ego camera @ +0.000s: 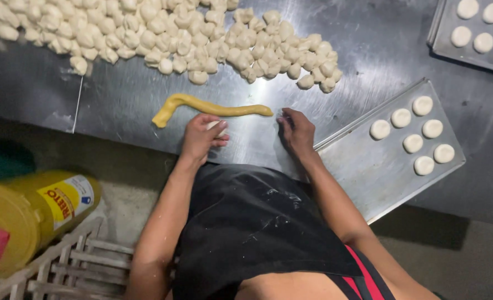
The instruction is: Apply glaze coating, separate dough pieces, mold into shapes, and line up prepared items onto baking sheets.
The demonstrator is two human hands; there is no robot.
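My left hand (201,136) rests on the steel table (119,100) with its fingers curled over a small white dough piece (215,125). My right hand (296,131) lies flat on the table just right of it, fingers together and pressed down; I cannot see whether anything is under it. A long yellow dough rope (207,108) lies just beyond both hands. A large heap of white dough pieces (163,33) covers the far side of the table.
A metal tray (363,166) with several flattened dough rounds (413,143) sits at my right. A second tray (452,53) with rounds is at the far right. On the floor at left lie a yellow container (35,211) and a wooden crate (74,266).
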